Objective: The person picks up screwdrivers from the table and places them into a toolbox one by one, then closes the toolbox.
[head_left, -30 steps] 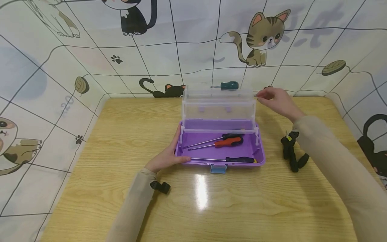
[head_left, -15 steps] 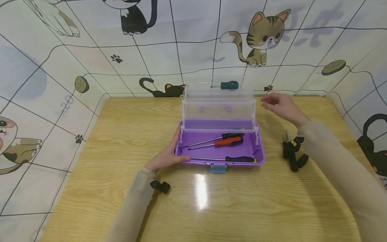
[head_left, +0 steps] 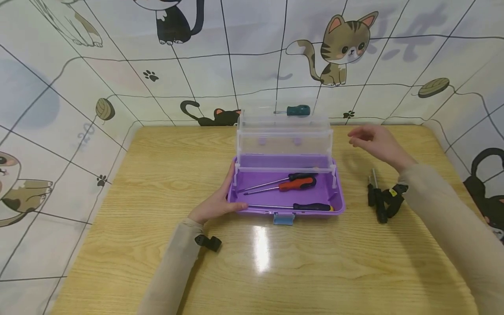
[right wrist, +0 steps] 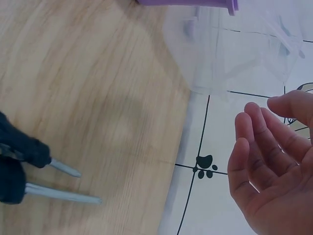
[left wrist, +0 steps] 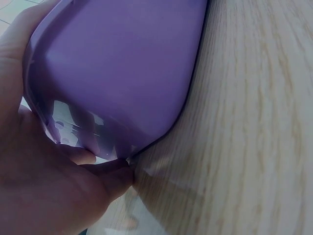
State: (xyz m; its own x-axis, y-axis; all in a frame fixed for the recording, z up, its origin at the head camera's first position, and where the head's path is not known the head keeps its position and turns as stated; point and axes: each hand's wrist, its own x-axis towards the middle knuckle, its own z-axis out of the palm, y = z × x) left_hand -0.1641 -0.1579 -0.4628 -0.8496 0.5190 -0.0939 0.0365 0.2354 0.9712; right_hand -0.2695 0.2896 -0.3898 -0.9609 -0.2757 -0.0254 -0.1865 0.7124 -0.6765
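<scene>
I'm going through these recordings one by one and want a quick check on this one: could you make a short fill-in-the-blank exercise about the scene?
1. The left hand grips the toolbox, whose base is ____ in color.
2. The right hand holds ____.
3. Inside the toolbox, the red-handled screwdriver lies between two screwdrivers with ____ handles.
4. The latch on the toolbox's front is ____.

Missing words: purple; nothing; black; blue.
</scene>
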